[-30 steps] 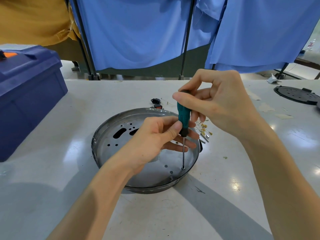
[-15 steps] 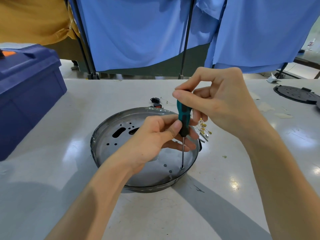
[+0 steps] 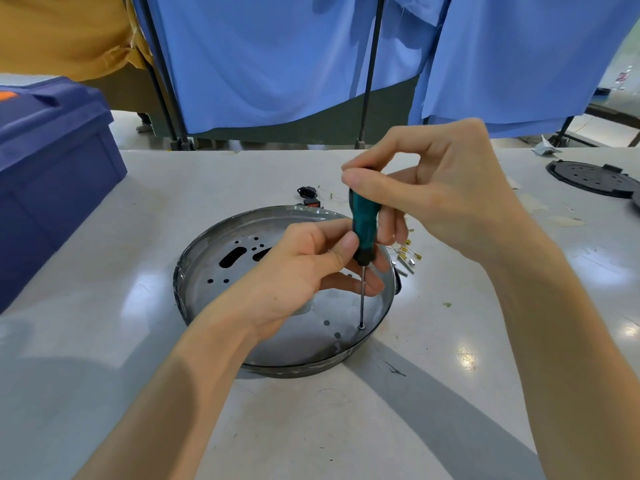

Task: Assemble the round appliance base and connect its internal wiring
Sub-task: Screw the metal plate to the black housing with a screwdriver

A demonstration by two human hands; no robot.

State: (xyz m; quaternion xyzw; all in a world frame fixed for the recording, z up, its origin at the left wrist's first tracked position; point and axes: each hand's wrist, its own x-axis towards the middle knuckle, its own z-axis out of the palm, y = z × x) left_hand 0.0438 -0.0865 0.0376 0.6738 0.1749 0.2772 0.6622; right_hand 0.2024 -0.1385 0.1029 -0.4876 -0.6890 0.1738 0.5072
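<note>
A round metal appliance base (image 3: 207, 268) with punched holes lies on the white table. A teal-handled screwdriver (image 3: 362, 221) stands upright in it, its tip on a screw (image 3: 361, 326) near the base's right rim. My right hand (image 3: 440, 199) pinches the top of the handle from above. My left hand (image 3: 304, 268) holds the handle's lower black end between thumb and fingers. A white part under my left hand is mostly hidden.
A blue toolbox (image 3: 52, 181) stands at the left. Behind the base lie a black power socket (image 3: 306, 192) and a small red-topped switch (image 3: 313, 203). Small terminals and metal pieces (image 3: 408, 259) lie right of the base. A black round plate (image 3: 594, 178) sits far right.
Both hands stay on the screwdriver with its tip on the same screw; the fingers have shifted only slightly.
</note>
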